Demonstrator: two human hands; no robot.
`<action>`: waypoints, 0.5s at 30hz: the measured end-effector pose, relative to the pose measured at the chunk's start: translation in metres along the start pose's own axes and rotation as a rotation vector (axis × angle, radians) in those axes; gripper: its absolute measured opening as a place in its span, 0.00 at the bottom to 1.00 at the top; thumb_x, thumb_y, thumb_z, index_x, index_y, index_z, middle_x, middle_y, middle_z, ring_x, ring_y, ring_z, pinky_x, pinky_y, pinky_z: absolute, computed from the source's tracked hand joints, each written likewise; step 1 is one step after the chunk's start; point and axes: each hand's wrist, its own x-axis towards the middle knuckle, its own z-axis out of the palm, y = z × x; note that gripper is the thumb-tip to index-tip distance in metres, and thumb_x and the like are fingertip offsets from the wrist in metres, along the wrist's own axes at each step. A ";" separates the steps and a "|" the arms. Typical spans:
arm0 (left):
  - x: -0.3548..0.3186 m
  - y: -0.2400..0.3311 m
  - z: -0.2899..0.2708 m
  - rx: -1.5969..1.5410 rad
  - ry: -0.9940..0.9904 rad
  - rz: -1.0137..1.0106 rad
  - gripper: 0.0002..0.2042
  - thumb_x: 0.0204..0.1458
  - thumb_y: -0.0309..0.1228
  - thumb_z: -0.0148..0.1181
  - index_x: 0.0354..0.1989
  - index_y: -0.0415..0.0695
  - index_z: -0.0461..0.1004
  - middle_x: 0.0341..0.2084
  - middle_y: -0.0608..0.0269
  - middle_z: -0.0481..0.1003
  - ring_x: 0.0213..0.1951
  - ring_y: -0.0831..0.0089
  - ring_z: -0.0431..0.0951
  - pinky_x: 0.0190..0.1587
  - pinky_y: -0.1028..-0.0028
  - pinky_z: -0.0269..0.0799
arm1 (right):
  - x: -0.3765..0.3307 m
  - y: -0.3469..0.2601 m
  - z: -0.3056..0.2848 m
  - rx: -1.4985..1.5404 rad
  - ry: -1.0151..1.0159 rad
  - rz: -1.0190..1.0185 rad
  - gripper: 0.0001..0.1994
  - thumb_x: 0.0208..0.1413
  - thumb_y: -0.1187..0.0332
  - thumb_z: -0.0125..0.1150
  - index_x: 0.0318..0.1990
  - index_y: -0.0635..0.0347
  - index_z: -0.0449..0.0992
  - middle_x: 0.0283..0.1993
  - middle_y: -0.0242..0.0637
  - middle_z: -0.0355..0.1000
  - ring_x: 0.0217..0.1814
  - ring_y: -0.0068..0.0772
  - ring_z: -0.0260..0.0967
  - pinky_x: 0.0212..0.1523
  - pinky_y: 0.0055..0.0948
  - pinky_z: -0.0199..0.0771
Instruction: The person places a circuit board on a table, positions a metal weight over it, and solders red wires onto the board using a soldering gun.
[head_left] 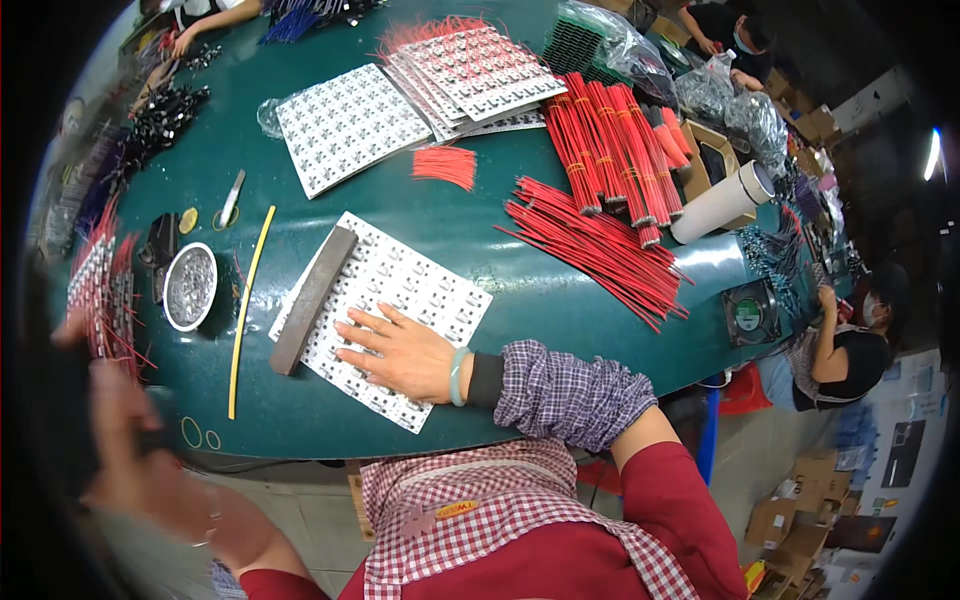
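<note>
A white circuit-board panel (430,290), dotted with rows of small parts, lies at a slant on the green table in front of me. My right hand (405,358) rests flat on it with spread fingers. Across the panel's left side lies a dark grey bar (315,300), apart from my fingertips. My left hand (125,435) is at the far left, smeared by motion, so its fingers and anything in them cannot be made out. Nearest to it, at the table's left edge, stand boards with red wires (105,290).
Left of the panel are a yellow strip (250,310), a white bowl (168,285) of small silvery pieces and a utility knife (232,200). Beyond lie stacked panels (350,125) and loose red wires (445,168). Bundled red wires (610,150) and a white bottle (720,205) stand right. Other people (845,350) sit around.
</note>
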 end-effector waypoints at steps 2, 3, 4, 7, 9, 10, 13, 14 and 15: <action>0.044 -0.035 -0.056 -0.455 0.128 -0.515 0.13 0.56 0.24 0.53 0.44 0.27 0.73 0.18 0.63 0.65 0.19 0.83 0.62 0.23 0.87 0.54 | 0.008 0.005 -0.016 0.057 0.164 -0.047 0.22 0.55 0.67 0.57 0.59 0.55 0.67 0.68 0.47 0.57 0.71 0.49 0.53 0.69 0.51 0.54; 0.047 -0.029 -0.052 -0.451 0.126 -0.505 0.13 0.56 0.24 0.53 0.44 0.27 0.73 0.18 0.63 0.65 0.19 0.83 0.62 0.23 0.87 0.54 | 0.011 0.020 -0.029 0.126 0.255 0.032 0.18 0.51 0.71 0.60 0.51 0.59 0.72 0.60 0.49 0.65 0.62 0.52 0.64 0.64 0.47 0.63; 0.054 -0.013 -0.046 -0.493 0.152 -0.538 0.13 0.55 0.24 0.53 0.45 0.27 0.73 0.18 0.64 0.65 0.19 0.83 0.61 0.23 0.87 0.54 | 0.012 0.048 -0.039 0.053 0.464 0.020 0.16 0.47 0.74 0.61 0.46 0.62 0.73 0.53 0.49 0.70 0.54 0.52 0.68 0.58 0.43 0.69; 0.057 0.035 -0.022 -0.587 0.228 -0.644 0.15 0.53 0.24 0.54 0.47 0.26 0.72 0.16 0.65 0.62 0.17 0.83 0.59 0.23 0.87 0.54 | 0.021 0.119 -0.071 -0.147 0.643 0.310 0.13 0.47 0.77 0.60 0.43 0.63 0.74 0.45 0.43 0.71 0.50 0.47 0.68 0.49 0.39 0.72; 0.033 0.039 -0.005 -0.673 0.226 -0.736 0.19 0.51 0.23 0.55 0.51 0.25 0.67 0.15 0.66 0.61 0.15 0.84 0.57 0.23 0.88 0.55 | 0.027 0.162 -0.072 -0.228 0.628 0.378 0.10 0.47 0.76 0.62 0.39 0.62 0.75 0.41 0.39 0.71 0.47 0.44 0.67 0.47 0.38 0.72; 0.010 0.038 0.006 -0.724 0.199 -0.802 0.24 0.50 0.22 0.54 0.55 0.23 0.63 0.15 0.66 0.61 0.13 0.84 0.56 0.23 0.89 0.55 | 0.033 0.176 -0.068 -0.219 0.635 0.372 0.10 0.47 0.76 0.62 0.39 0.62 0.75 0.41 0.39 0.71 0.47 0.44 0.67 0.47 0.38 0.72; -0.001 0.078 0.058 -0.795 0.116 -0.998 0.30 0.45 0.19 0.55 0.60 0.26 0.58 0.28 0.53 0.71 0.11 0.83 0.57 0.17 0.86 0.56 | 0.033 0.201 -0.060 -0.315 0.548 0.375 0.05 0.44 0.79 0.56 0.30 0.63 0.75 0.35 0.40 0.69 0.44 0.42 0.67 0.43 0.36 0.73; -0.002 0.089 0.067 -0.807 0.110 -1.073 0.30 0.44 0.18 0.56 0.60 0.28 0.59 0.34 0.48 0.73 0.11 0.82 0.58 0.15 0.84 0.56 | 0.034 0.204 -0.058 -0.307 0.549 0.374 0.05 0.44 0.79 0.56 0.30 0.63 0.75 0.35 0.40 0.69 0.44 0.42 0.67 0.43 0.36 0.73; -0.002 0.098 0.071 -0.826 0.117 -1.067 0.22 0.44 0.18 0.59 0.51 0.30 0.66 0.34 0.50 0.74 0.13 0.80 0.62 0.14 0.81 0.56 | 0.035 0.204 -0.057 -0.353 0.530 0.409 0.04 0.43 0.78 0.57 0.29 0.62 0.74 0.35 0.40 0.69 0.44 0.41 0.67 0.42 0.36 0.73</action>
